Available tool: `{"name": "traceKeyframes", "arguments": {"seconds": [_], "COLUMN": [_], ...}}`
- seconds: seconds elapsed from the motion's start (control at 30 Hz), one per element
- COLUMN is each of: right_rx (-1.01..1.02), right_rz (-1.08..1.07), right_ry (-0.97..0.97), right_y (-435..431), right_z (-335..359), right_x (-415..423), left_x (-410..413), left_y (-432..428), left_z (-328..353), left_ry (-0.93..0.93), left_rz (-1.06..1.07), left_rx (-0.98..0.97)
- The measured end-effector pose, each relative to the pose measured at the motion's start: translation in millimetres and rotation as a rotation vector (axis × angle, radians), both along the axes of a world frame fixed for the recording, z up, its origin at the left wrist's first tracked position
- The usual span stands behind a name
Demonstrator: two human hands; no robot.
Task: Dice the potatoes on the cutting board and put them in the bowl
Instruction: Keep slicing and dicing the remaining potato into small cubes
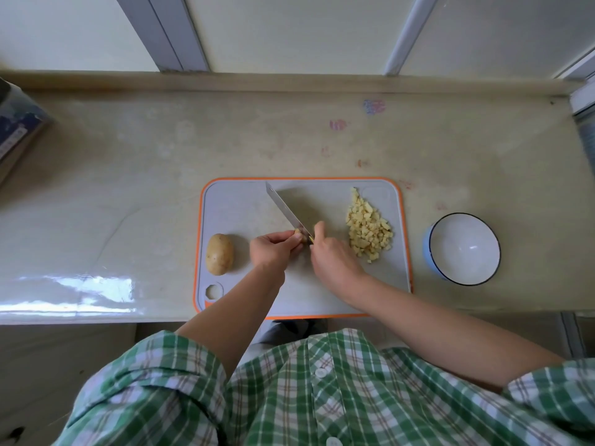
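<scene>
A grey cutting board (244, 201) with an orange rim lies on the counter. On its left part rests a whole unpeeled potato (219, 254). A heap of diced potato (368, 228) sits on its right part. My right hand (331, 255) grips the handle of a knife (285, 209), whose blade points up and to the left. My left hand (273, 249) pinches a small piece of potato (297, 233) right against the blade. To the right of the board stands a white bowl (463, 249) with a dark rim and nothing in it.
The beige counter (128, 188) reaches to a raised back ledge. A dark box (16, 130) stands at the far left. Coloured smudges mark the counter behind the board. The counter's front edge runs just below the board.
</scene>
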State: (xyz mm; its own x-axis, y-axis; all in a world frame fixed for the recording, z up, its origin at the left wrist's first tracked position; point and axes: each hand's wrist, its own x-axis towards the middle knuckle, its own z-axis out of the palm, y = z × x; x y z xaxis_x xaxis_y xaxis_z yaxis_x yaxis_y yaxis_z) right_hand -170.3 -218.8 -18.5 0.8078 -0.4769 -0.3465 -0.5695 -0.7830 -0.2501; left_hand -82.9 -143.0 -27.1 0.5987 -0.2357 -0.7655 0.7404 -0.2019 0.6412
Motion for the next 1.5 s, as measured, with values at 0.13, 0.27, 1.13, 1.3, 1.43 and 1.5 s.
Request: {"name": "traceKeyframes", "arguments": {"seconds": [0.13, 0.27, 1.13, 1.3, 1.43, 1.5], "right_rx": [0.019, 0.124, 0.141, 0.183, 0.172, 0.165], "right_rz": [-0.016, -0.035, 0.016, 0.010, 0.040, 0.042], "right_ry": [-0.031, -0.123, -0.195, -0.208, -0.192, -0.188], "right_y": [-3.3, -14.7, -1.7, 1.1, 0.5, 1.3], "right_z": [-2.0, 5.3, 30.3, 26.9, 25.3, 24.4], "right_x": [0.0, -2.3, 1.7, 7.2, 3.4, 3.8], "left_x": [-0.3, 1.4, 13.3, 15.2, 15.3, 15.9], "left_y": [0.4, 1.1, 12.7, 15.6, 14.8, 15.4], "left_z": [0.2, 0.5, 0.9, -1.0, -0.7, -1.5], "left_ry": [0.000, -0.002, -0.121, -0.126, -0.126, -0.123], "left_rz": [-0.016, -0.064, 0.017, 0.011, 0.006, 0.002], "left_rx": [0.007, 0.028, 0.176, 0.192, 0.190, 0.191]}}
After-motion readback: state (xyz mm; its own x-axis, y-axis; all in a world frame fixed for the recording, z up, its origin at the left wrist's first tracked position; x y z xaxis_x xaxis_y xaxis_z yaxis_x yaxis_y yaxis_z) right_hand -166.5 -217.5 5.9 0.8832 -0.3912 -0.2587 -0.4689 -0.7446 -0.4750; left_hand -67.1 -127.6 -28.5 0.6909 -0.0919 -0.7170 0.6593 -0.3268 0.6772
